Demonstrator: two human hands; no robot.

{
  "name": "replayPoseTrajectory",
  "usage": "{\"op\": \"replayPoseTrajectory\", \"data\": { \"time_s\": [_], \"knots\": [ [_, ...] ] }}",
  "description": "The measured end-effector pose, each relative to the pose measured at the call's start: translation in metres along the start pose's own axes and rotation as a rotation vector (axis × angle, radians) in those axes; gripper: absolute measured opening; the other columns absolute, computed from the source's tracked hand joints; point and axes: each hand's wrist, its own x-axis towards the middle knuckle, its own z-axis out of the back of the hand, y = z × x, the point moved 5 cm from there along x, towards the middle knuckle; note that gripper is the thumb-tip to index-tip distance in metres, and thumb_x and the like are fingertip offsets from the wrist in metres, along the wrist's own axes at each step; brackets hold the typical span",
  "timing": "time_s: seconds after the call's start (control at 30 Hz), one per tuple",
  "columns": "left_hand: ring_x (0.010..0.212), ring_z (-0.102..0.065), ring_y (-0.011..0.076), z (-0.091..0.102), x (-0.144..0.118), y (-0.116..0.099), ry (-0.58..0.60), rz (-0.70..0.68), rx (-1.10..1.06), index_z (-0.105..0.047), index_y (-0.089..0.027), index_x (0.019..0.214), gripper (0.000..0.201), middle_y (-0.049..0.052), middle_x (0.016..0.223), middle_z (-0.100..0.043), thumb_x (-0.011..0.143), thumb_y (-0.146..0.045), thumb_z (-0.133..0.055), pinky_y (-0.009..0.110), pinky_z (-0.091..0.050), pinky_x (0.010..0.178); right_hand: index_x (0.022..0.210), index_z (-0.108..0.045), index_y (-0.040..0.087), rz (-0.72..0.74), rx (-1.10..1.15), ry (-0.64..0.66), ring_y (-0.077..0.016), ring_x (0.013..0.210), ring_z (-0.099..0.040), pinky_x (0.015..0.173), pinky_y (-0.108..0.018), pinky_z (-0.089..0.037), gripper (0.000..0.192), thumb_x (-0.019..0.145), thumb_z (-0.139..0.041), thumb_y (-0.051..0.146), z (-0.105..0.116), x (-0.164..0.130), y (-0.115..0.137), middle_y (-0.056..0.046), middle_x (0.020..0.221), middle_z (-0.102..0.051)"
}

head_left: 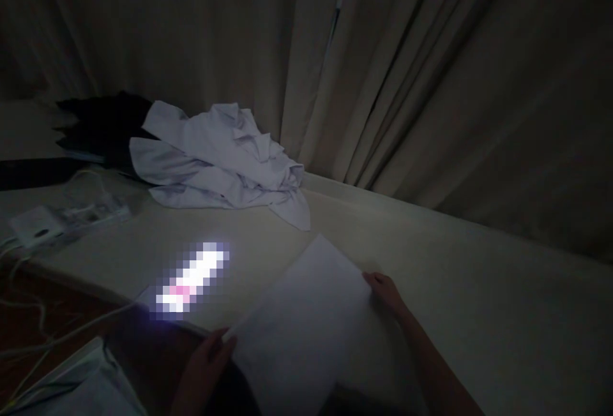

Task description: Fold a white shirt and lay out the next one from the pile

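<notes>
At the far left a white power strip (71, 219) lies on the pale bed (454, 288), with thin cables (57, 333) trailing from it down over the dark floor (43, 301). In the bottom left corner a light piece of cloth (81, 381) shows, cut off by the edge of the view. Behind the power strip, against the curtain (431, 84), sits a dark heap of clothes (103, 126), and just beside it, partly overlapping it, a crumpled white shirt (225, 154) is spread on the bed. Nearer the front edge of the bed a lit phone screen (191, 281) glows, lying flat; what it shows is blurred out.

The left hand (205, 358) is near the bottom of the view, fingers curled, the thumb pressed on the lower left edge of a sheet of white paper (301, 326). The paper lies tilted across the front edge of the bed, one corner pointing toward the shirt and its lower part hanging past the edge toward the person. The right hand (385, 291) rests on the bed at the right corner of the paper, fingers loosely bent and its fingertips pinching that edge. Both hands grip the sheet from opposite sides. The room is dim, so finer detail of the grip is hard to make out.
</notes>
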Motion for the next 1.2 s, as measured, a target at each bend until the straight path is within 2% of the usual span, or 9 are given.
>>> {"op": "replayPoseTrajectory", "data": {
  "time_s": [0.2,0.33,0.43,0.5,0.6,0.73,0.83,0.97,1.2],
  "knots": [
    [0.065,-0.063,0.0230,-0.041,-0.008,-0.018,0.150,-0.146,0.167,-0.064,-0.022,0.082,0.049,0.000,0.060,-0.065,0.058,-0.061,-0.050,0.034,-0.053,0.063,0.062,-0.059,0.017,-0.111,-0.037,-0.128,-0.0190,0.065,-0.054,0.063,-0.030,-0.039,0.050,0.074,-0.045,0.063,0.054,-0.070,-0.055,-0.003,0.064,-0.061],
    [0.072,-0.065,0.0226,-0.068,0.021,-0.061,0.232,-0.263,0.190,-0.064,-0.020,0.077,0.041,0.004,0.071,-0.069,0.064,-0.055,-0.049,0.034,-0.053,0.067,0.067,-0.063,0.016,-0.155,-0.035,-0.172,-0.0221,0.071,-0.058,0.068,-0.032,-0.042,0.053,0.076,-0.042,0.064,0.071,-0.107,-0.073,-0.008,0.071,-0.066],
    [0.073,-0.065,0.0221,-0.079,0.049,-0.102,0.168,-0.341,0.204,-0.063,-0.017,0.084,0.041,0.007,0.076,-0.069,0.066,-0.051,-0.049,0.035,-0.053,0.069,0.071,-0.065,0.016,-0.158,-0.035,-0.167,-0.0226,0.073,-0.059,0.070,-0.032,-0.043,0.054,0.078,-0.040,0.063,0.070,-0.131,-0.075,-0.008,0.075,-0.068],
    [0.079,-0.065,0.0221,-0.077,0.055,-0.114,0.065,-0.384,0.175,-0.062,-0.016,0.094,0.044,0.008,0.085,-0.070,0.067,-0.049,-0.050,0.036,-0.054,0.072,0.071,-0.065,0.015,-0.166,-0.024,-0.122,-0.0219,0.072,-0.059,0.067,-0.032,-0.043,0.053,0.077,-0.042,0.063,0.065,-0.146,-0.075,-0.007,0.073,-0.067],
    [0.086,-0.066,0.0231,-0.069,0.033,-0.088,0.011,-0.375,0.130,-0.060,-0.017,0.100,0.048,0.010,0.095,-0.070,0.069,-0.053,-0.050,0.037,-0.055,0.074,0.075,-0.065,0.015,-0.195,0.041,-0.041,-0.0221,0.074,-0.059,0.066,-0.031,-0.044,0.052,0.077,-0.044,0.062,0.058,-0.163,-0.079,-0.007,0.076,-0.068],
    [0.078,-0.068,0.0237,-0.062,-0.029,-0.012,0.187,-0.154,0.157,-0.060,-0.020,0.092,0.048,0.009,0.086,-0.071,0.070,-0.060,-0.047,0.035,-0.057,0.061,0.082,-0.067,0.015,-0.166,0.067,-0.007,-0.0240,0.082,-0.060,0.075,-0.033,-0.045,0.052,0.078,-0.043,0.061,0.059,-0.170,-0.084,-0.007,0.084,-0.069],
    [0.064,-0.068,0.0229,-0.063,-0.063,0.025,0.328,0.064,0.214,-0.056,-0.021,0.101,0.055,0.009,0.083,-0.071,0.071,-0.065,-0.045,0.034,-0.055,0.048,0.086,-0.069,0.016,-0.162,0.084,-0.048,-0.0247,0.087,-0.061,0.083,-0.035,-0.045,0.052,0.078,-0.045,0.061,0.062,-0.170,-0.089,-0.009,0.092,-0.071],
    [0.052,-0.066,0.0227,-0.077,-0.076,0.033,0.533,0.224,0.248,-0.055,-0.022,0.101,0.056,0.013,0.088,-0.070,0.072,-0.068,-0.042,0.034,-0.052,0.039,0.086,-0.070,0.016,-0.180,0.099,-0.110,-0.0249,0.089,-0.061,0.084,-0.035,-0.045,0.053,0.076,-0.046,0.062,0.061,-0.175,-0.095,-0.010,0.093,-0.071],
    [0.065,-0.068,0.0236,-0.094,-0.069,0.033,0.510,0.131,0.203,-0.060,-0.024,0.100,0.044,0.012,0.098,-0.070,0.069,-0.054,-0.055,0.035,-0.056,0.050,0.080,-0.069,0.014,-0.209,0.070,-0.203,-0.0252,0.081,-0.062,0.075,-0.034,-0.046,0.057,0.074,-0.043,0.065,0.060,-0.190,-0.100,-0.009,0.083,-0.071]
  ]
}}
